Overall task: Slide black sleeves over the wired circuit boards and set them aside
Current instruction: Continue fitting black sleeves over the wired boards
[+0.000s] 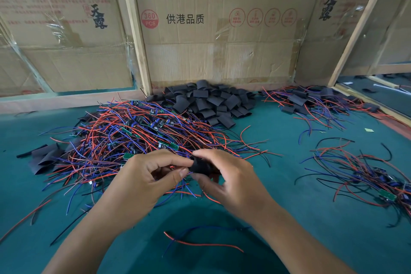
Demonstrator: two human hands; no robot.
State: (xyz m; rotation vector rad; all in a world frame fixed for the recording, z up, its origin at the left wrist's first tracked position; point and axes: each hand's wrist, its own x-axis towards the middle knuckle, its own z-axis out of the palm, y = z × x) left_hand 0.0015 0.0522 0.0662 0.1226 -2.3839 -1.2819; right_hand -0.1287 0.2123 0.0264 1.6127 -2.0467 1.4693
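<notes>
My right hand [229,176] pinches a black sleeve [201,166] between thumb and fingers over the green table. My left hand [146,176] curls its thumb and fingers round red and blue wires right beside the sleeve's mouth; the board on those wires is hidden. Behind the hands lies a big tangle of wired circuit boards [138,133] with red, blue and black leads. A heap of loose black sleeves [206,100] sits against the cardboard wall. At the back right lies a pile of sleeved boards [311,102].
Another bunch of bare wired boards [367,176] lies at the right. A few flat black sleeves [44,158] lie at the left. Loose red and blue wires [200,240] trail near the front edge. Cardboard panels [222,29] in wooden frames wall off the back.
</notes>
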